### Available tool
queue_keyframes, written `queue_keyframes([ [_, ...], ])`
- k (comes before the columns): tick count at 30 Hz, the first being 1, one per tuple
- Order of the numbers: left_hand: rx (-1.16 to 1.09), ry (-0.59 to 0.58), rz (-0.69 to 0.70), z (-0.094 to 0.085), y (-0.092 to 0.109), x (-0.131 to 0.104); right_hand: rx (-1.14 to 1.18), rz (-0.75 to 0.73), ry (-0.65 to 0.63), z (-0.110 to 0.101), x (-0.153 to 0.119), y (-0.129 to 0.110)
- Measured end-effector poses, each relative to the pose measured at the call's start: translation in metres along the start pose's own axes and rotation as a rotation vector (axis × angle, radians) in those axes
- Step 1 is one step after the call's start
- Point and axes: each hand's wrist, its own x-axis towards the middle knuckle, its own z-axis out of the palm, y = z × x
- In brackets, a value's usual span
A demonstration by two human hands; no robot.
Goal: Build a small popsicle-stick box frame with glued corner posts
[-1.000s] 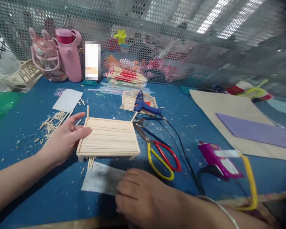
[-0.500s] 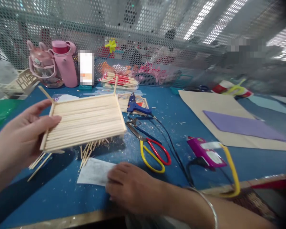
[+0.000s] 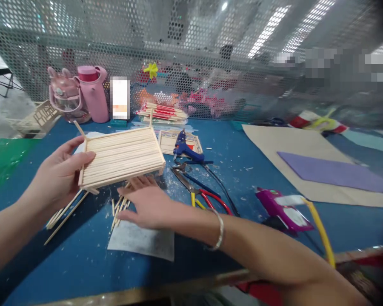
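My left hand [image 3: 62, 170] grips the left edge of a small frame of thin wooden sticks [image 3: 123, 157], thumb on its face. Side by side the sticks form a flat panel, with short posts rising from two corners. Held above the table, the frame tilts toward me. My right hand [image 3: 148, 199] is palm down with fingers apart, over a pile of loose short sticks [image 3: 117, 212] just below the frame. Its fingertips reach close to the frame's lower edge; I cannot tell if they touch a stick. Under the wrist lies a piece of white paper [image 3: 143, 242].
Scissors [image 3: 207, 197] with red and yellow handles and a blue glue gun [image 3: 187, 148] lie right of the frame. Farther right are a purple device [image 3: 284, 210] and a purple sheet [image 3: 335, 172]. Pink bottles [image 3: 94, 95] stand at the back by a perforated metal screen [image 3: 204, 38].
My right hand has moved from the white paper forward and left over the loose sticks, its fingers spreading. My left hand still holds the stick frame; the view has shifted slightly.
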Motion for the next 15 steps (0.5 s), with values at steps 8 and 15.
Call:
queue_keyframes([
  [8,0.007,-0.046,-0.09,0.001,-0.021,0.014,0.008,0.017,0.029,-0.001,-0.028,0.004],
  [15,-0.006,-0.024,-0.042,0.007,-0.017,0.017,-0.027,-0.13,0.053,0.001,0.005,0.005],
])
